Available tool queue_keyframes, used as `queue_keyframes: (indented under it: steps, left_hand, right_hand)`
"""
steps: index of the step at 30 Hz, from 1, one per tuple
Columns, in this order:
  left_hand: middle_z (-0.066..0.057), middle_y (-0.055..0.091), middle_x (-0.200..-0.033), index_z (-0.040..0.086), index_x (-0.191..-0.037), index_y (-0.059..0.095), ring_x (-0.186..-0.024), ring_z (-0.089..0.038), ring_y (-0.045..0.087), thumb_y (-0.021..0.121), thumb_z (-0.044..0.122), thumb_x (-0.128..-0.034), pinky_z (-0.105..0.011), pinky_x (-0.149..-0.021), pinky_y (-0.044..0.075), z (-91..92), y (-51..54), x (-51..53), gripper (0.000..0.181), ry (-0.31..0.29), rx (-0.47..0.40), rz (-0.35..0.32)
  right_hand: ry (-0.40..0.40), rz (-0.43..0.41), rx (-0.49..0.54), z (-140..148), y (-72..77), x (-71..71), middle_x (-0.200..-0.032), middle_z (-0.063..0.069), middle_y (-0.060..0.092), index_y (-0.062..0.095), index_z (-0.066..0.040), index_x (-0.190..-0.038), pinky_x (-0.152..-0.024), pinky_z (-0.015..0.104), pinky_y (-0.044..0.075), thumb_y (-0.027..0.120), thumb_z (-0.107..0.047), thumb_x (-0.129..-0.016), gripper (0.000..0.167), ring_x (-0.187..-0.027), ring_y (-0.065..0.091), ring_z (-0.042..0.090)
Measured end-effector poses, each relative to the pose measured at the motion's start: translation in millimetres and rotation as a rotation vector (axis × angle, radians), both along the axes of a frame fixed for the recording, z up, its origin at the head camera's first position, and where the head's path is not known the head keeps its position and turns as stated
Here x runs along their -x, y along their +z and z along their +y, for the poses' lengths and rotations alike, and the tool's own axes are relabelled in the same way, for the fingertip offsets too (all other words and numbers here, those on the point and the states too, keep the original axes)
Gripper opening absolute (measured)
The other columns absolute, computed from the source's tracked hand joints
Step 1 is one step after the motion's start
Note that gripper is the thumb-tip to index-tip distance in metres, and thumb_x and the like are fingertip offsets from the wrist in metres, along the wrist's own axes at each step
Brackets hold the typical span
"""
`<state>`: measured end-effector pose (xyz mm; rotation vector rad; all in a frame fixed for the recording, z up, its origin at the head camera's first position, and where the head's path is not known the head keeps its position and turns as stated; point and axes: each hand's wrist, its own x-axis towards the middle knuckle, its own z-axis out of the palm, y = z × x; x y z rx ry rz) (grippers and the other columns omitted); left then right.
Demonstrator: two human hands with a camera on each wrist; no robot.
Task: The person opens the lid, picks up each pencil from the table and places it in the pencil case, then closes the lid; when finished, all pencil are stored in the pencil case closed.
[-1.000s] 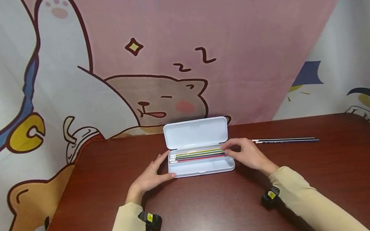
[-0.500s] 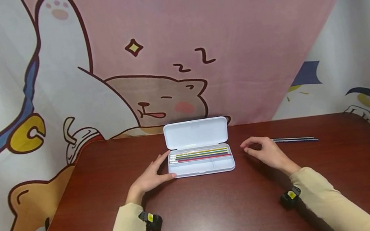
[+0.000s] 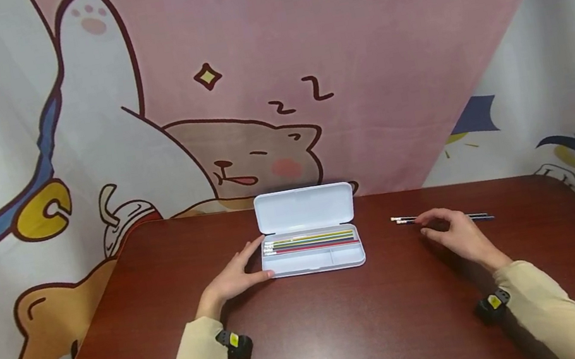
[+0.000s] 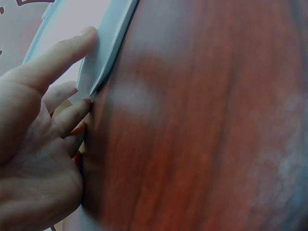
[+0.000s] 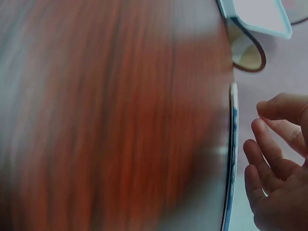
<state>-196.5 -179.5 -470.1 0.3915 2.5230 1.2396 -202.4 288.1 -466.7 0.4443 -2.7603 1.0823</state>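
Observation:
A white pencil case [image 3: 302,261] lies with its lid raised, several pencils [image 3: 310,241] side by side in its rear compartment. My left hand [image 3: 229,279] rests against the case's left end, thumb at the front corner and fingers spread towards the back; the left wrist view shows the thumb [image 4: 72,50] on the case's edge. Off to the right, two loose pencils [image 3: 480,216] lie on the table, partly covered by my right hand [image 3: 460,234]. That hand is over them with bent, relaxed fingers. In the right wrist view its fingers [image 5: 272,144] hold nothing and appear apart from the pencils.
The case and loose pencils are on a reddish-brown wooden table [image 3: 327,339]. Right behind the table hangs a cloth [image 3: 387,59] printed with cartoon animals. The raised lid [image 3: 304,207] stands close to that cloth.
My right hand has left the pencils inside the case and moved right, over to the two loose pencils. The left hand stays at the case's left end.

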Motion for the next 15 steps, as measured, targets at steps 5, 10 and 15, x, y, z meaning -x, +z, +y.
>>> queue_keyframes:
  steps: [5, 10, 15]
  left_hand:
    - [-0.021, 0.017, -0.157, 0.013, -0.153, 0.028, -0.145, -0.038, 0.007, 0.075, 0.03, -0.0841, -0.063, -0.108, 0.015, 0.5, 1.2, -0.2, 0.085, 0.005, -0.007, -0.005]
    - [-0.021, 0.017, -0.157, 0.013, -0.153, 0.028, -0.145, -0.038, 0.007, 0.074, 0.031, -0.0846, -0.064, -0.108, 0.015, 0.8, 0.6, -0.4, 0.084, 0.006, -0.01, -0.009]
    - [-0.021, 0.017, -0.157, 0.015, -0.153, 0.028, -0.145, -0.038, 0.007, 0.073, 0.033, -0.0847, -0.064, -0.108, 0.014, 0.6, -0.6, -0.3, 0.084, 0.012, -0.007, -0.018]
  right_hand:
    - [-0.047, 0.035, -0.011, 20.9, -0.8, -2.1, -0.101, 0.016, 0.067, 0.067, 0.001, -0.109, -0.071, 0.023, 0.045, 0.069, -0.001, -0.086, 0.023, -0.09, 0.061, 0.029]
    - [-0.095, 0.046, -0.027, 36.5, -0.4, -4.0, -0.104, 0.018, 0.066, 0.067, 0.0, -0.109, -0.073, 0.024, 0.042, 0.07, -0.003, -0.087, 0.023, -0.094, 0.058, 0.033]
    - [-0.117, 0.038, -0.03, 47.7, -0.6, -4.2, -0.107, 0.02, 0.065, 0.067, 0.0, -0.111, -0.076, 0.029, 0.041, 0.069, -0.005, -0.088, 0.024, -0.099, 0.056, 0.032]
